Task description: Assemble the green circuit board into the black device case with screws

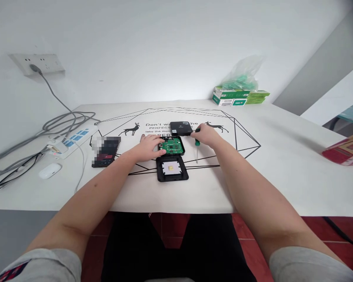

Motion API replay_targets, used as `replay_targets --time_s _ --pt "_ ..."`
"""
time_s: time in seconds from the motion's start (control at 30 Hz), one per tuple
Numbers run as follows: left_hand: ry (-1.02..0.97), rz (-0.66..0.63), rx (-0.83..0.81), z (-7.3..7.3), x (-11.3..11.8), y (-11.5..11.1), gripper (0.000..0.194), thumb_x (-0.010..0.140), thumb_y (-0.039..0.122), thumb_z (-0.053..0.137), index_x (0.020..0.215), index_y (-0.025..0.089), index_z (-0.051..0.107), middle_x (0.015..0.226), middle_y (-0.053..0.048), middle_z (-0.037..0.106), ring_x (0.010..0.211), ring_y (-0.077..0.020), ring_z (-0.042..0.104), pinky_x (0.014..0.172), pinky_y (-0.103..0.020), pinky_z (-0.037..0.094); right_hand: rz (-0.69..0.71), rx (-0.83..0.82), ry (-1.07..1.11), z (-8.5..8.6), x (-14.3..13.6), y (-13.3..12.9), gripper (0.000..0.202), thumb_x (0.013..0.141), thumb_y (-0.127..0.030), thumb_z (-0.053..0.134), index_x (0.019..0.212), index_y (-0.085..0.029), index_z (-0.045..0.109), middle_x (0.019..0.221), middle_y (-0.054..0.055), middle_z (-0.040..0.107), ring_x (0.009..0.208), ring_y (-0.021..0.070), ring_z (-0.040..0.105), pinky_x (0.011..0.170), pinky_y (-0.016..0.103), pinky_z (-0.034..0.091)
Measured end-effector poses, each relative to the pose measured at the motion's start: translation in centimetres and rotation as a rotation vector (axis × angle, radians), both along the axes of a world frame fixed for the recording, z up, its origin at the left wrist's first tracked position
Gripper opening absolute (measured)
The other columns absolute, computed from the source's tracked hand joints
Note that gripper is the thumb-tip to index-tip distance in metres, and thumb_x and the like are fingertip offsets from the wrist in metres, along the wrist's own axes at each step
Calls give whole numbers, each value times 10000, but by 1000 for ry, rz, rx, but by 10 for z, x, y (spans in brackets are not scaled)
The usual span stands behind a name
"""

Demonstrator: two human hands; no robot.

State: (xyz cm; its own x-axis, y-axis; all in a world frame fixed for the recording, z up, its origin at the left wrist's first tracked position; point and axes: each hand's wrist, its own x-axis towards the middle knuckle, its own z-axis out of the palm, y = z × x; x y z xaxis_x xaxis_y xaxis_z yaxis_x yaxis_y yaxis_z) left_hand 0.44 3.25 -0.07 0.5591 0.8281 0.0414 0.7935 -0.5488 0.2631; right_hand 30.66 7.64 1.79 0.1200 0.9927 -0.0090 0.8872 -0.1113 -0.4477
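Note:
My left hand point(149, 149) holds the left side of a small black case with a green circuit board point(173, 146) in it, thumb and fingers spread along that edge. In my right hand point(207, 136) is a screwdriver point(197, 143) with a green and black handle. Its thin shaft points down toward the table, just right of the case and apart from the board. Nearer to me lies a black cover point(172, 177), a pale metal plate and a small yellowish pad inside it. Behind the board sits a black box point(181, 127), close to my right fingertips.
On the left lie a phone point(108, 150), a white power strip point(76, 141) with grey cables, glasses point(19, 170) and a white earbud case point(50, 170). Green and white boxes point(231, 95) under a plastic bag stand back right. A red package point(345, 150) is at the far right.

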Motion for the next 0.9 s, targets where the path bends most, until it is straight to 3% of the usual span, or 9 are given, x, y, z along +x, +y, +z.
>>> replay_targets --time_s 0.1,0.17,0.23,0.3,0.37,0.4,0.57,0.9 --pt "37 14 -50 1 0 -1 824 994 758 510 1597 196 535 1778 -192 367 1662 -404 279 1346 -646 158 32 -114 -137 -3 0 -2 394 857 -330 751 1190 -123 712 1151 212 767 1058 370 726 854 460 584" --pt "29 15 -49 1 0 -1 865 970 756 543 1635 206 481 1767 -187 391 1653 -406 301 1345 -651 159 20 -56 -176 -4 -9 -8 460 914 -341 709 1303 -96 680 1324 280 705 1227 431 671 963 533 567" --pt "8 15 -37 -1 0 0 887 953 736 566 1661 220 432 1740 -176 438 1633 -408 337 1341 -647 175 80 66 -206 -6 -24 -15 441 976 -339 646 1361 -124 661 1469 277 625 1401 434 560 1105 553 500" --pt "-11 13 -24 -2 1 0 890 944 734 566 1659 227 419 1718 -173 468 1613 -418 365 1332 -642 187 398 271 -162 -9 -43 -22 310 989 -289 624 1246 -148 723 1364 227 689 1332 390 595 1133 525 480" --pt "-29 7 -13 -2 1 0 833 948 735 551 1606 232 469 1672 -172 517 1578 -426 408 1316 -641 210 721 306 -18 -12 -62 -27 224 995 -246 618 1166 -175 745 1261 154 731 1249 301 641 1139 437 479" --pt "-39 4 -10 -1 2 1 784 949 729 548 1553 231 513 1624 -171 561 1545 -427 445 1302 -641 231 791 284 6 -14 -70 -28 201 992 -212 608 1134 -176 746 1240 141 735 1209 276 654 1109 407 487" --pt "-89 9 -25 0 3 3 609 913 681 626 1326 234 611 1392 -138 695 1390 -407 573 1248 -619 304 778 146 -87 -12 -95 -26 161 996 -173 597 1097 -177 722 1178 121 766 1132 268 676 934 365 471" --pt "-138 14 -37 -1 1 7 823 855 607 751 1558 266 494 1558 -130 635 1466 -409 540 1270 -599 272 763 146 -211 -10 -105 -28 184 1019 -209 542 1098 -142 694 1316 218 708 1241 368 648 991 472 394"
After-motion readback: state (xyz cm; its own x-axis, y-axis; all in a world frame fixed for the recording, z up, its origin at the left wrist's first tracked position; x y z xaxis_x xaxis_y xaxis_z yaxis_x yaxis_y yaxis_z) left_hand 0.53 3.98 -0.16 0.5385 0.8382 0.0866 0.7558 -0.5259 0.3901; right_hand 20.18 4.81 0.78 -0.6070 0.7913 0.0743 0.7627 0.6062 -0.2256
